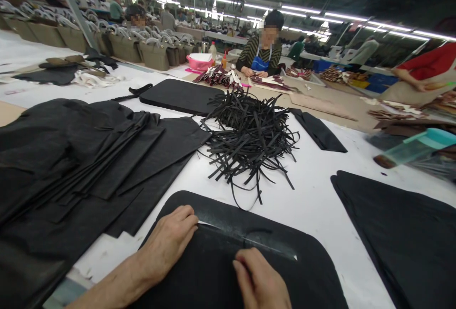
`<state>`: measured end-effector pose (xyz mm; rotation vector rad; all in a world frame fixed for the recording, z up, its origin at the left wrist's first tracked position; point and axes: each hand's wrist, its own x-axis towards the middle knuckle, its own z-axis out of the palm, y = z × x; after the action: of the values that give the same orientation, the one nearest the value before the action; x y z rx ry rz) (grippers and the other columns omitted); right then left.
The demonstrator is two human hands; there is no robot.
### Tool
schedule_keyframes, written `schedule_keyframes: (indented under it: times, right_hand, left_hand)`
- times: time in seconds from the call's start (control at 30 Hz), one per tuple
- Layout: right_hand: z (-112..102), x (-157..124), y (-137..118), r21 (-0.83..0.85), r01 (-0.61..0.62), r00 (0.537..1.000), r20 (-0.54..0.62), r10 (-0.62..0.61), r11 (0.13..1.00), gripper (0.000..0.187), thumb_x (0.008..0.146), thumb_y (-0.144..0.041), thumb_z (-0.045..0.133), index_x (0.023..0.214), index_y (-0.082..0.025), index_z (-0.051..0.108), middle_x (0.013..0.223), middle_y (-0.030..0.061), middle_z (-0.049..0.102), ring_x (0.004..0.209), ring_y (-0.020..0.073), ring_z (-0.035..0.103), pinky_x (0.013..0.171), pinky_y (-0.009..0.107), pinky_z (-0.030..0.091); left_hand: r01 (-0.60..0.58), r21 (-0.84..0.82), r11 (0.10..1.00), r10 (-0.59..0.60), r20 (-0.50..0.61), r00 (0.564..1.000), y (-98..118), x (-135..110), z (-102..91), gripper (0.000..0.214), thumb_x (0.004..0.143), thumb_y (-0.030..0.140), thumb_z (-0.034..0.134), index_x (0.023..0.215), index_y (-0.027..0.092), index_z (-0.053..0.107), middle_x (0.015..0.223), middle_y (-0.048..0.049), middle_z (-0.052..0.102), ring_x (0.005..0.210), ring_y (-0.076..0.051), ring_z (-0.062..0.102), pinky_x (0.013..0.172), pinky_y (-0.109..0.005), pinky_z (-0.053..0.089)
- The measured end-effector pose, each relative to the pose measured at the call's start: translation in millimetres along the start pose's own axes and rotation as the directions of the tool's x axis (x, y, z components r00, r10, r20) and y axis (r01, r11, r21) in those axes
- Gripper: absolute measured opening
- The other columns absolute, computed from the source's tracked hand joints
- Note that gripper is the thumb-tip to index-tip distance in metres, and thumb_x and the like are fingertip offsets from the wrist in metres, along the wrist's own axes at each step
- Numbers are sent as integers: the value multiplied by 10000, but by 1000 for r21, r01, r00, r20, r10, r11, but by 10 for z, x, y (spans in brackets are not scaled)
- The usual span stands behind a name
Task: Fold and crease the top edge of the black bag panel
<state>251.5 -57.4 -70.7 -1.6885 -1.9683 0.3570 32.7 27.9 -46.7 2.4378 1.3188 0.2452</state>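
A black padded board [306, 247] with rounded corners lies at the front of the table, with a black sheet [199, 266] over its lower part. Along the sheet's upper edge runs a shiny band with a thin white line. My left hand [173, 240] has its fingers curled together at the left end of that edge, on the sheet. Close to the middle of the edge, my right hand [261, 276] pinches thumb to finger. A thin black strip [258, 230] rises in a curve from the right fingers; where they grip it is partly hidden.
A tangled heap of black strips [252, 128] lies beyond the board. Black sheets [89, 157] are piled left, more black pieces [402, 223] right. Further off are another black board [181, 95], a teal-lidded bottle [420, 145] and a co-worker [263, 52] across the table.
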Motion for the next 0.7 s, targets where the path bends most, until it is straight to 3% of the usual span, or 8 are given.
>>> schedule_keyframes:
  times: [0.07,0.23,0.4,0.5,0.6,0.7]
  right_hand:
    - [72,191,-215,-25,11,997,73,-9,1000,235,942,-280,349,786,-255,523,712,-8,578,557,147,600,557,243,464]
    - [207,505,-509,-254,-85,980,155,127,964,111,841,-137,542,783,-232,545,755,8,609,616,188,630,547,272,459]
    - [280,568,-593,-372,-116,958,202,202,921,132,840,-96,551,874,-223,564,811,20,622,631,192,644,516,269,456]
    - [278,561,-607,-385,-121,951,219,218,915,153,846,-80,536,885,-226,562,826,22,617,654,190,649,519,267,458]
    - [263,564,-614,-374,-125,945,237,225,919,146,870,-96,505,899,-230,556,844,28,608,672,195,651,524,278,466]
    - [253,579,-621,-365,-137,937,253,240,921,144,885,-107,481,913,-231,549,856,29,602,676,201,651,526,293,474]
  left_hand:
    - [3,63,998,-5,25,1000,5,51,-5,181,911,138,373,836,197,527,912,-23,538,867,-167,526,758,-303,463]
    - [-17,192,981,0,89,996,37,119,27,208,908,149,341,824,185,528,919,-57,546,864,-220,522,739,-373,475]
    - [-106,282,953,53,191,980,107,159,11,212,817,46,395,913,167,539,987,-87,553,891,-254,529,712,-384,486]
    - [-158,310,938,82,243,967,64,203,-95,308,742,-2,441,995,146,535,1031,-105,553,899,-264,538,714,-379,486]
    - [-95,340,936,22,213,977,-65,240,-275,336,761,-35,376,1018,122,525,1015,-121,558,885,-263,550,718,-390,482]
    - [-35,312,950,-20,169,985,-145,233,-377,251,859,38,343,973,171,524,972,-70,560,865,-207,561,732,-335,475]
